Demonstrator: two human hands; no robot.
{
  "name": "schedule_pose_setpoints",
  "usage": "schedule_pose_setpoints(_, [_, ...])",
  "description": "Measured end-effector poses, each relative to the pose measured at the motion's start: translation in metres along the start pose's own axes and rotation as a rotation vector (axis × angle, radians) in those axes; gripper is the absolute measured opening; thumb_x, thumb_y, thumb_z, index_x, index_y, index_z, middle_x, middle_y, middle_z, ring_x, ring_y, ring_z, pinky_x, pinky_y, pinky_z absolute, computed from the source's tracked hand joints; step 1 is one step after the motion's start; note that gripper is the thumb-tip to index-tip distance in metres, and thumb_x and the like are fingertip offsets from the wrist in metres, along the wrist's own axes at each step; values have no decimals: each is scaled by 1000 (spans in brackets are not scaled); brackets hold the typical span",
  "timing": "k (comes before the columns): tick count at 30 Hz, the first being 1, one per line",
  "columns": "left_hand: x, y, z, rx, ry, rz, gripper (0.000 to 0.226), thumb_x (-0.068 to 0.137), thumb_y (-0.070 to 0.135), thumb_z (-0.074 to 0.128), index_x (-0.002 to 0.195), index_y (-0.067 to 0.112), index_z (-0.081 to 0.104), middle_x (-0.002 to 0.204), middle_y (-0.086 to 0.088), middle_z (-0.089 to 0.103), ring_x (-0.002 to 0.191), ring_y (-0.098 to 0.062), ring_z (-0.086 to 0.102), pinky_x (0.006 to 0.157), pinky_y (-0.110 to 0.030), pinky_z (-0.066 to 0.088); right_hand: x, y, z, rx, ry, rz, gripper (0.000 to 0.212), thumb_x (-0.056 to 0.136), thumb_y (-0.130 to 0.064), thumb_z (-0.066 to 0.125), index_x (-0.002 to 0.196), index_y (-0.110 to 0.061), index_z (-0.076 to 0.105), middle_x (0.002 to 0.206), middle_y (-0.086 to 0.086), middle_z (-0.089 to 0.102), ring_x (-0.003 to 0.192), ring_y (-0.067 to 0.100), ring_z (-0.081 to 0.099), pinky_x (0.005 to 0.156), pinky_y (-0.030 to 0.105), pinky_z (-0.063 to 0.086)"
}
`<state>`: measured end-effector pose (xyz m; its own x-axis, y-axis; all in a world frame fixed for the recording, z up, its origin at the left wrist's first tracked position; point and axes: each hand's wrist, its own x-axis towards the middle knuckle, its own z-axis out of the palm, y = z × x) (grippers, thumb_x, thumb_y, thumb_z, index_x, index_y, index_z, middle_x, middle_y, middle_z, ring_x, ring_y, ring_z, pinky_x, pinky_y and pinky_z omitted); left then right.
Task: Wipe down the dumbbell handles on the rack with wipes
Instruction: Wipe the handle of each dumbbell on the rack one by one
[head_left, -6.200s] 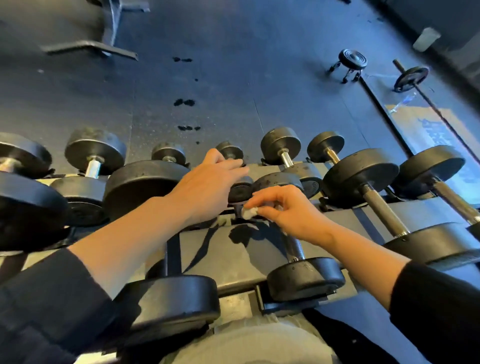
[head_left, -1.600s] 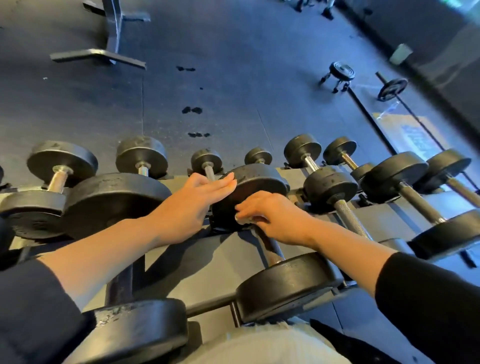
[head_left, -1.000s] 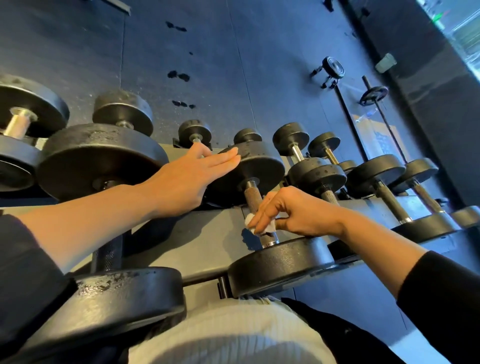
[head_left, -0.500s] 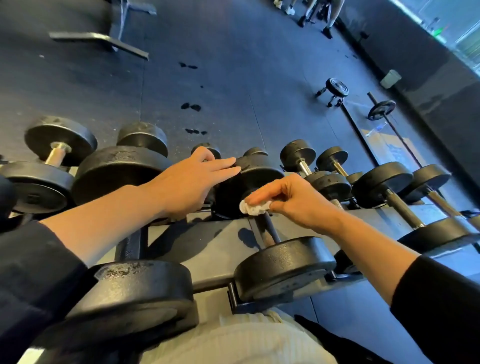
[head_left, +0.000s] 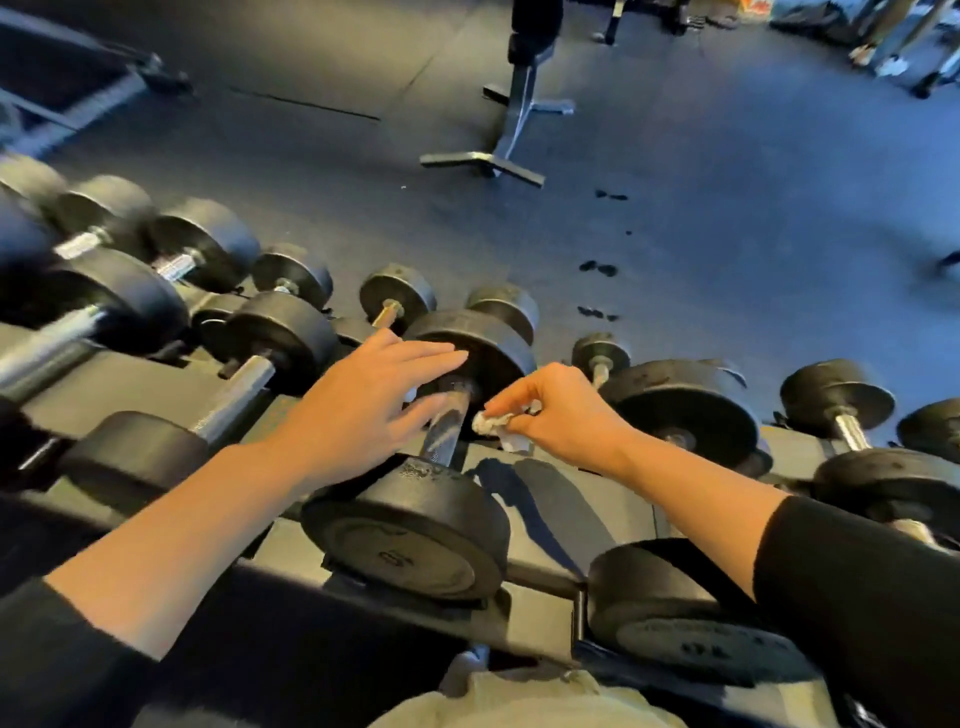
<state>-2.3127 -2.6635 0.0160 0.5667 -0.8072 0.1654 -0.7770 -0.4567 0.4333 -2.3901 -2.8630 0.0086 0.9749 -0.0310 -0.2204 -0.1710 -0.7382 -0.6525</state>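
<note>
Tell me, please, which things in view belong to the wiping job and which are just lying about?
Part of the job:
- crumpled white wipe, pinched in the right hand
- knurled steel handle of the black round-headed dumbbell
- left hand, fingers straight, over that handle
- dark metal rack

Just lying about:
- grey metal bench stand on the floor
- dark marks on the black rubber floor

Handle (head_left: 448, 421) exposed between its two heads (head_left: 415, 535); approach from above open; left hand (head_left: 363, 405) closes the left side; right hand (head_left: 561, 410) with wipe (head_left: 491, 422) closes the right; neighbouring dumbbells (head_left: 680, 410) crowd the rack (head_left: 545, 514); floor (head_left: 727, 234) beyond open.
</note>
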Motion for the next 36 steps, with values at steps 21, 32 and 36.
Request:
schedule_pose_setpoints(21, [-39,23,13,-279,110,-488,53,87,47,31,131,30,54,111,26,55,108,-2,47,95,-28,34,27,31,52,285,249,-41,21,88,-8,63,105,-18,69,100,-3,66,93,9,59,84,19,47])
schedule_pose_setpoints(32, [-40,22,10,-306,61,-573,53,86,44,33,136,33,47,118,16,59,112,-4,48,97,-34,39,8,26,67,475,25,-140,20,76,-5,74,88,-21,73,85,-14,67,82,-5,61,73,9,49])
schedule_pose_setpoints(36, [-39,24,9,-299,27,-610,58,83,47,32,141,39,38,123,18,57,116,-3,46,102,-33,33,8,23,60,505,-49,-165,22,73,-1,74,87,-18,74,82,-11,68,80,-4,62,70,8,48])
